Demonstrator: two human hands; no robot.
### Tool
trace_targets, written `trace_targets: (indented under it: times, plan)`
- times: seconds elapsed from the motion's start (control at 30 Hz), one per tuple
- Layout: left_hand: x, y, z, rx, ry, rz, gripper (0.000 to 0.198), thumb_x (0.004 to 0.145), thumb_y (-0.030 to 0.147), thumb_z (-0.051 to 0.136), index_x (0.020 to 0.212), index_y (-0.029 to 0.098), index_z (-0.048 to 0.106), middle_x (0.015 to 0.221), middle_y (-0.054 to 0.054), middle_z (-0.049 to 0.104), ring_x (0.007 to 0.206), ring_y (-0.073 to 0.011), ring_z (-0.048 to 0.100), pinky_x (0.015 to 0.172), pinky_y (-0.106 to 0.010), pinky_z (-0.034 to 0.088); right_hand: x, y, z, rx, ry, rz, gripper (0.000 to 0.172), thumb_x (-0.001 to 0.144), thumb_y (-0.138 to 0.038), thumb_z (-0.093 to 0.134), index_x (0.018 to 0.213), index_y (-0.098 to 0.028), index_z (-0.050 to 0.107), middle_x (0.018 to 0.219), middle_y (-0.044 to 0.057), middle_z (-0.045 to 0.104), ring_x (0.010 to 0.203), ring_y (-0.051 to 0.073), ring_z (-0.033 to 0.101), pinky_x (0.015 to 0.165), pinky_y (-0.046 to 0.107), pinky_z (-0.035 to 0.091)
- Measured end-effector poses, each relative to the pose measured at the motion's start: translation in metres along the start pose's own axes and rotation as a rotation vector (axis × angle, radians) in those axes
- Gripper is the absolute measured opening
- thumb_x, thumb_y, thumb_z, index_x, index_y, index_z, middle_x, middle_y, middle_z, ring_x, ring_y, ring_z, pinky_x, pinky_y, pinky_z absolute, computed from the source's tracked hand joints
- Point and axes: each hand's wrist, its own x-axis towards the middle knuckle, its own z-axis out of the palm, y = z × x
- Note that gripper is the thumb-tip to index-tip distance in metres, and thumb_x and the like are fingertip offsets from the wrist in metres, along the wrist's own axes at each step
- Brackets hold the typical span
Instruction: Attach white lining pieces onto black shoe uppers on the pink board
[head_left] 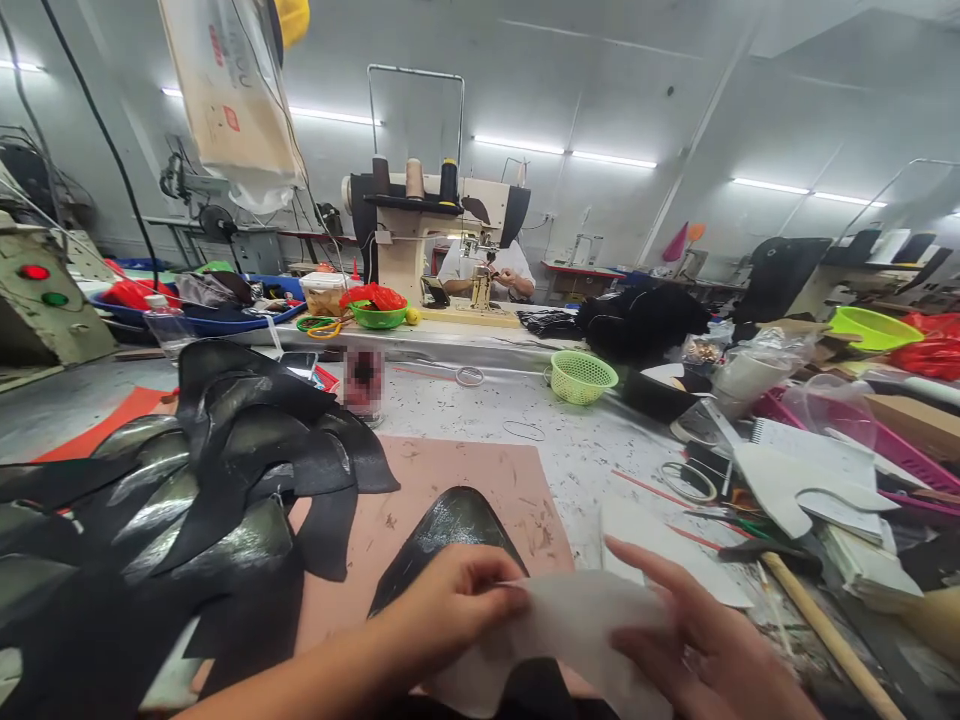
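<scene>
My left hand [450, 598] pinches the left edge of a thin white sheet piece [574, 630], fingers closed on it. My right hand [694, 635] rests on the sheet's right side with fingers stretched out, index pointing left. Under the sheet lies a shiny black leather piece [446, 530] on a pink cutting mat [457, 470]. A big pile of black leather pieces [195, 480] spreads out to the left of my left hand.
A hammer [795, 590] with a wooden handle lies to the right, beside white cut shapes [795, 485] and a pink tray [900, 450]. Green baskets [581, 378] stand farther back. A person sits behind a sewing machine [439, 235] at the far side.
</scene>
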Motion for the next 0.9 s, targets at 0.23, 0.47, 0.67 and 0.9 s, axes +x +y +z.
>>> trace_targets:
  times: [0.23,0.47,0.67,0.9]
  plan:
    - [-0.019,-0.027,-0.054,0.075,0.069,-0.051,0.05,0.069,0.065,0.047,0.07,0.016,0.057,0.064,0.0,0.057,0.059,-0.0142,0.052,0.054,-0.023,0.04,0.026,-0.031,0.076,0.476,0.058,0.15,0.04,0.084,-0.041,0.042,0.119,-0.022,0.044,0.073,0.0,0.056,0.056,0.011,0.054,0.053,0.022,0.045]
    - [-0.014,-0.054,-0.071,1.005,0.074,0.103,0.049,0.081,0.051,0.04,0.118,0.02,0.054,0.135,-0.009,0.041,0.126,-0.0273,0.03,0.104,-0.043,0.02,0.029,-0.038,0.045,0.238,0.268,0.021,0.025,0.083,-0.036,0.046,0.104,-0.025,0.053,0.07,-0.002,0.058,0.047,0.009,0.048,0.047,0.02,0.042]
    - [-0.026,-0.037,-0.057,0.844,0.189,0.327,0.089,0.059,0.073,0.052,0.131,0.023,0.036,0.143,-0.01,0.023,0.129,-0.0333,0.02,0.104,-0.048,0.019,0.033,-0.044,0.041,0.043,0.266,-0.278,0.018,0.085,-0.027,0.045,0.101,-0.026,0.054,0.063,-0.003,0.061,0.045,0.01,0.054,0.048,0.02,0.047]
    - [-0.032,-0.03,-0.007,0.508,0.283,0.321,0.063,0.072,0.046,0.057,0.128,0.025,0.038,0.116,-0.006,0.057,0.103,-0.0251,0.053,0.092,-0.035,0.04,0.03,-0.055,0.053,0.006,0.42,-0.294,0.019,0.084,-0.023,0.045,0.102,-0.024,0.05,0.071,0.0,0.065,0.052,0.012,0.059,0.05,0.023,0.049]
